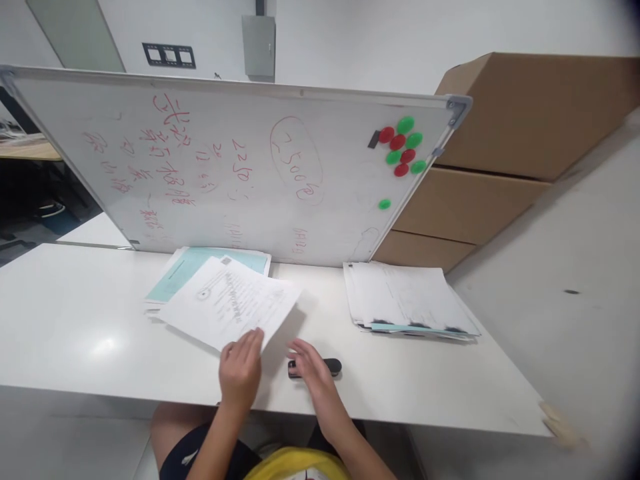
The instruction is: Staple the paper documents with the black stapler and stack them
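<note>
In the head view my left hand (241,370) pinches the near edge of a printed white sheet of paper (227,303), which is tilted above the table. Its far part overlaps a stack of papers with a pale blue-green sheet (185,277) on top. A black stapler (333,366) lies on the table to the right of the sheet. Above the stapler is my right hand (311,365), fingers stretched out and holding nothing. Whether it touches the stapler I cannot tell; the hand hides the stapler's middle.
A second stack of papers (400,293) lies on the white table (100,320) at the right. Behind stands a whiteboard (345,167) with red writing and several red and green magnets (406,125). Cardboard boxes (530,120) are piled beside the wall at the right.
</note>
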{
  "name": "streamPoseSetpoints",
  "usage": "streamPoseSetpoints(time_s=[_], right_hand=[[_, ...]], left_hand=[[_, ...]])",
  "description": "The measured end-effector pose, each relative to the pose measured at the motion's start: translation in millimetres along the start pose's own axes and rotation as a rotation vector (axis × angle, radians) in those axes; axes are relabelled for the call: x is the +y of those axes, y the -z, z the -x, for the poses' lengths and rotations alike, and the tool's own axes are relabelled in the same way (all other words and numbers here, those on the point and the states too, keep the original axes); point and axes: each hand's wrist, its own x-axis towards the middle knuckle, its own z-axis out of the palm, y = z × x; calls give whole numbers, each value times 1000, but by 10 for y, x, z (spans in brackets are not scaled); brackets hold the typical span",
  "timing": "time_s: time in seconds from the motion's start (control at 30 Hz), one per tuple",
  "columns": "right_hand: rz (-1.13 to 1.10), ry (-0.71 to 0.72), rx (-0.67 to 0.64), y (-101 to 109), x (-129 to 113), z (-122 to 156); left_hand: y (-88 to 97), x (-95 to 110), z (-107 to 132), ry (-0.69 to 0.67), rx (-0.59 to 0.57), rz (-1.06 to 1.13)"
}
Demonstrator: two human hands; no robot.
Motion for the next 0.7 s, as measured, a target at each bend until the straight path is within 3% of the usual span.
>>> streamPoseSetpoints(time_s=[0.1, 0.2, 0.27, 0.37, 0.43, 0.57, 0.7], right_hand=[[-208, -18, 20, -201, -29, -264], [-232, -21, 68, -167, -46, -688], [-225, -111, 65, -52, -75, -975], [-210, -220, 2, 142, -144, -1271], [-202, -249, -50, 223, -182, -1337], [-179, -274, -89, 238, -186, -1236], [-192, -268, -44, 149, -87, -1112]], left_hand=[[-63, 262, 3, -51, -57, 113], [-109, 148, 39, 61, -162, 265], [-129, -48, 63, 373, -110, 436], [-187, -250, 54, 988, 201, 720], [-248, -232, 9, 1260, 351, 959], [-334, 3, -83, 1618, 454, 1322], [-320, 88, -35, 1745, 395, 1136]])
